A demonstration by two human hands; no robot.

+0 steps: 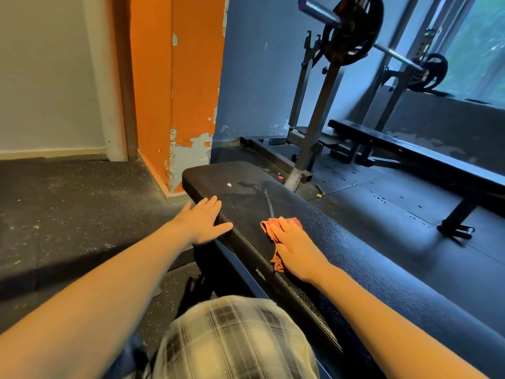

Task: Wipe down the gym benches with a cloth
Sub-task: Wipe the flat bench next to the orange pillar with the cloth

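Right grip [295,250] pressed flat on crumpled orange cloth [269,227], left grip [207,222] lay open on black padded surface [341,242]; pale smear [269,201] ahead looked unwiped.

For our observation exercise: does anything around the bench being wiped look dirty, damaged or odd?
Yes. The near bench carries a pale speck and a whitish streak beyond the cloth, unwiped; paint has flaked off the orange pillar low down.

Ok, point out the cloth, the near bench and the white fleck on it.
cloth [269,228]: head view, exposed bunched left part.
near bench [341,242]: head view, bare padded top.
white fleck [229,184]: head view, its middle.
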